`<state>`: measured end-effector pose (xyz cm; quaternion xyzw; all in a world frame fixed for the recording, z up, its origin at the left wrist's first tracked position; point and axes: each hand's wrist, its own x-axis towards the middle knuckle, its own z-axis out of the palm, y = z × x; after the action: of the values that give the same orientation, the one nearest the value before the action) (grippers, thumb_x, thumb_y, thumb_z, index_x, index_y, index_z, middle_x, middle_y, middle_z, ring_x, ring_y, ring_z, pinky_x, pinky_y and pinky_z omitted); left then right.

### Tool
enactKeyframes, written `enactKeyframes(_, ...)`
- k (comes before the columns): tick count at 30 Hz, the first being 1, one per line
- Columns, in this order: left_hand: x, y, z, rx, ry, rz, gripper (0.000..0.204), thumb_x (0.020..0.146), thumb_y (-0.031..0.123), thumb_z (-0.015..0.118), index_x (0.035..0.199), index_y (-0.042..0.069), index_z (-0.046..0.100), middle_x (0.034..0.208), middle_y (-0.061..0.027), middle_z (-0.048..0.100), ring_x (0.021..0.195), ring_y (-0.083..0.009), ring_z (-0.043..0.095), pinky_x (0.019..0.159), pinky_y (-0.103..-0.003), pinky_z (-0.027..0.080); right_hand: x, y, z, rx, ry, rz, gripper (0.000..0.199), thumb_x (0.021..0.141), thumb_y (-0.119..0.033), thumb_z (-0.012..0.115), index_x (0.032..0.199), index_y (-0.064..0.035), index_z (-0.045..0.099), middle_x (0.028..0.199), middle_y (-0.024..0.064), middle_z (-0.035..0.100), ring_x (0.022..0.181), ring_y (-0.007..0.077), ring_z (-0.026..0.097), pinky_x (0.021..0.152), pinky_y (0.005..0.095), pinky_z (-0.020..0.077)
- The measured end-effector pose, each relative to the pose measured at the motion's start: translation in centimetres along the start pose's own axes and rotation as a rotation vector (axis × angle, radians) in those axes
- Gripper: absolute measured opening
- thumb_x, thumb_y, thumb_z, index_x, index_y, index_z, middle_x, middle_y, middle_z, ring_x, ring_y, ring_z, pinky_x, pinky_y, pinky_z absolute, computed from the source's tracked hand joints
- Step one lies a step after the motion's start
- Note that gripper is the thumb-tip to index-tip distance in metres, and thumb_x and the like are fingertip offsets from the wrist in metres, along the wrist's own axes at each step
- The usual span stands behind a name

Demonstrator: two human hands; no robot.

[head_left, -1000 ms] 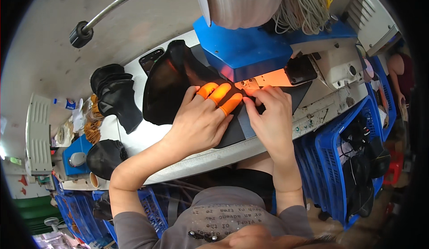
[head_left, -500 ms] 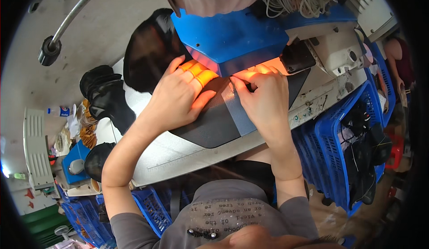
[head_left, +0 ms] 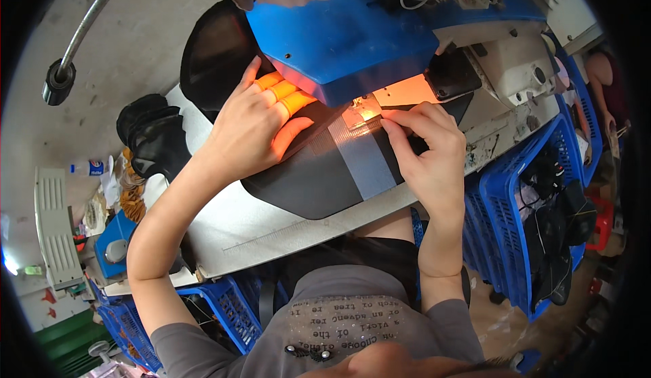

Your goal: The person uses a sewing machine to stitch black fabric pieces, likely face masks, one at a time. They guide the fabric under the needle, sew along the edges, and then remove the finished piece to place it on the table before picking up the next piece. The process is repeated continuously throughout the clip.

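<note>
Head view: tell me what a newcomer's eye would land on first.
The bulky blue machine head at top centre, with an orange glow beneath it, likely catches the eye first. Just left of that glow, bright orange finger covers stand out on the left hand. Off to the right, a blue crate holds dark pieces.

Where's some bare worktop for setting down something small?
On the pale worktop, between the left forearm, the dark sheet and the front edge. It's crowded near the left hand, right hand and blue machine head, and around the stacked black pieces.
</note>
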<state>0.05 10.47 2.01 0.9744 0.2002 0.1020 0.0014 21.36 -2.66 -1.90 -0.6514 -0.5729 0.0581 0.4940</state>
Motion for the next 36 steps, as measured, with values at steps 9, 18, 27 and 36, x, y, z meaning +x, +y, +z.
enactKeyframes(9, 0.4, 1.2, 0.0, 0.058, 0.048, 0.011, 0.027, 0.085, 0.021, 0.069, 0.108, 0.007, 0.07, 0.11, -0.0105, 0.067, 0.1, -0.0295, 0.062, 0.112, -0.052, 0.032, -0.2, 0.6, 0.3, -0.009, 0.019, -0.058, 0.006, 0.077, -0.008, 0.076, 0.083, -0.0069, 0.073, 0.075, 0.0028, 0.061, 0.072, 0.0213, 0.057, 0.07, 0.0336, 0.0403)
enactKeyframes(18, 0.4, 4.2, 0.2, 0.045, 0.055, -0.221, 0.026, 0.084, 0.019, 0.07, 0.103, 0.002, 0.069, 0.106, -0.0154, 0.063, 0.095, -0.0322, 0.062, 0.105, -0.05, 0.043, -0.3, 0.8, 0.4, 0.008, 0.035, -0.081, 0.007, 0.076, -0.009, 0.076, 0.083, -0.0073, 0.074, 0.075, 0.0021, 0.061, 0.073, 0.0208, 0.057, 0.069, 0.0336, 0.04)
enactKeyframes(27, -0.3, 7.4, -0.6, -0.087, -0.022, -0.336, 0.026, 0.088, 0.005, 0.064, 0.112, -0.002, 0.061, 0.105, -0.0221, 0.06, 0.084, -0.0404, 0.06, 0.073, -0.046, 0.051, -0.2, 0.7, 0.4, 0.005, 0.063, -0.096, 0.008, 0.075, -0.006, 0.076, 0.083, -0.0069, 0.074, 0.073, 0.0027, 0.06, 0.07, 0.02, 0.057, 0.068, 0.0323, 0.0396)
enactKeyframes(36, -0.2, 5.7, -0.9, -0.038, -0.043, -0.052, 0.026, 0.084, 0.001, 0.064, 0.109, 0.005, 0.068, 0.103, -0.0199, 0.061, 0.086, -0.039, 0.062, 0.088, -0.048, 0.05, -0.4, 1.1, 0.8, -0.003, 0.064, -0.099, 0.005, 0.074, -0.008, 0.074, 0.08, -0.0089, 0.073, 0.075, 0.0014, 0.06, 0.073, 0.0219, 0.057, 0.069, 0.0347, 0.0401)
